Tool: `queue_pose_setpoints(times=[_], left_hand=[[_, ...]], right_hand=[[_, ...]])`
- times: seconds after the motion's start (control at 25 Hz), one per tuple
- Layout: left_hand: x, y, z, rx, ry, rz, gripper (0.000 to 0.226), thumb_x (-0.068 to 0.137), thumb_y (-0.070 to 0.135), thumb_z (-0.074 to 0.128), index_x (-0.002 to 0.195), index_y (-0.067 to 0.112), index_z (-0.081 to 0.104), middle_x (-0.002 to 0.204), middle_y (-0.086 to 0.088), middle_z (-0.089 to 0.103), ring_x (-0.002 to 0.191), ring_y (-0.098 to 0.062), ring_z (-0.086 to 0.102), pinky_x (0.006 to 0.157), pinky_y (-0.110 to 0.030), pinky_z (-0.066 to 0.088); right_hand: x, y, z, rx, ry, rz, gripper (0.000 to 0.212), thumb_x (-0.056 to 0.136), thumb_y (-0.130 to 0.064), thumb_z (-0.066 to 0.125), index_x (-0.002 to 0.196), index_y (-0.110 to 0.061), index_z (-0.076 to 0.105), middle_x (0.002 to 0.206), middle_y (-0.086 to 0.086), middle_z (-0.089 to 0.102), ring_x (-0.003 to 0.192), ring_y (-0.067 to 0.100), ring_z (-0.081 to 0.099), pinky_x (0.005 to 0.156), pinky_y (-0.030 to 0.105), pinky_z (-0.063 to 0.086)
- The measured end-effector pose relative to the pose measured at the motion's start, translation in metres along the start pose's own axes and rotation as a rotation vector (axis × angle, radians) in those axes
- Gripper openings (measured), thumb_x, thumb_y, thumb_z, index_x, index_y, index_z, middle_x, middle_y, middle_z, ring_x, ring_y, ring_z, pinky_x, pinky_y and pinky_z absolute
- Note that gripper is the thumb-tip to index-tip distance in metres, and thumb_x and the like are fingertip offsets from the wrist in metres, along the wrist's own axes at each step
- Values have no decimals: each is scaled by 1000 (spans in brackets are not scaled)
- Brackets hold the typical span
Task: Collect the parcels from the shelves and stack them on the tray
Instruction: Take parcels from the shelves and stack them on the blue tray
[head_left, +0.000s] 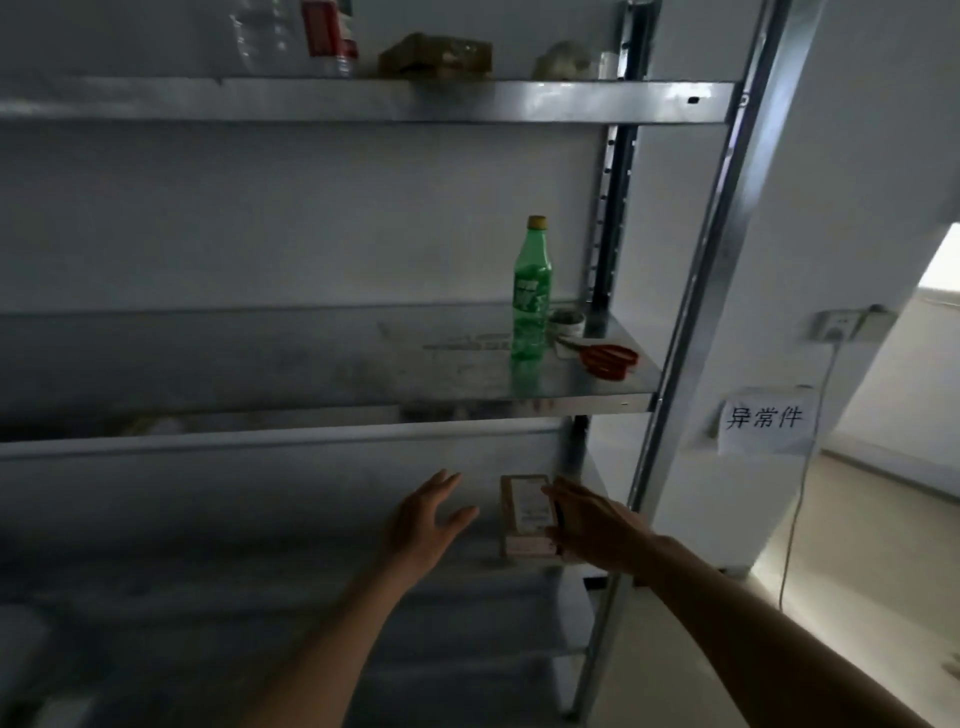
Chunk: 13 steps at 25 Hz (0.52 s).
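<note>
Two bare forearms reach into a dim metal rack. The right hand (587, 525) grips a small parcel (524, 514) on the lower shelf (467, 587); the left hand (428, 519) hovers beside it, fingers spread. One-handed, it could slip. A green bottle (531, 291) stands above.

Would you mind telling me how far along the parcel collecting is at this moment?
Done: nothing can be confirmed, since no tray is in view. In hand: the right hand grips a small brown parcel on the lower shelf, while the left hand reaches in open beside it. Left: carrying it to the tray; a brownish package sits on the top shelf.
</note>
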<state>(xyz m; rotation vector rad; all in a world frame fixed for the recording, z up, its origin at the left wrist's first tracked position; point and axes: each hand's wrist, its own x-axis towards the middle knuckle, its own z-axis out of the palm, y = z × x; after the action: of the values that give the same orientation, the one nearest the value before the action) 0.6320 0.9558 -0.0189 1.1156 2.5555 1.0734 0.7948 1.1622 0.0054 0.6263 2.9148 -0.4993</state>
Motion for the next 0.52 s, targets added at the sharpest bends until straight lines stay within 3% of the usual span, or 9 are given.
queue_pose_setpoints(times=[0.08, 0.24, 0.52], left_hand=[[18, 13, 35, -36, -15, -25, 59, 95, 42, 59, 148, 24, 41, 159, 2, 29, 145, -14, 28, 115, -24, 23], [45, 12, 80, -74, -77, -74, 58, 96, 43, 57, 148, 24, 40, 161, 1, 25, 147, -12, 23, 111, -18, 18], [94, -36, 140, 20, -161, -94, 59, 96, 54, 47, 150, 33, 35, 162, 6, 21, 147, -13, 22, 114, -29, 23]], right_hand=[[6, 32, -5, 45, -26, 10, 63, 95, -50, 56, 149, -39, 27, 150, -3, 42, 121, 20, 56, 98, 38, 52], [21, 68, 3, 49, -9, 12, 61, 96, -36, 60, 149, -29, 30, 147, 0, 47, 124, 21, 56, 98, 32, 48], [75, 98, 34, 70, -12, 38, 61, 99, -37, 58, 152, -29, 28, 151, 1, 43, 131, 22, 50, 100, 31, 44]])
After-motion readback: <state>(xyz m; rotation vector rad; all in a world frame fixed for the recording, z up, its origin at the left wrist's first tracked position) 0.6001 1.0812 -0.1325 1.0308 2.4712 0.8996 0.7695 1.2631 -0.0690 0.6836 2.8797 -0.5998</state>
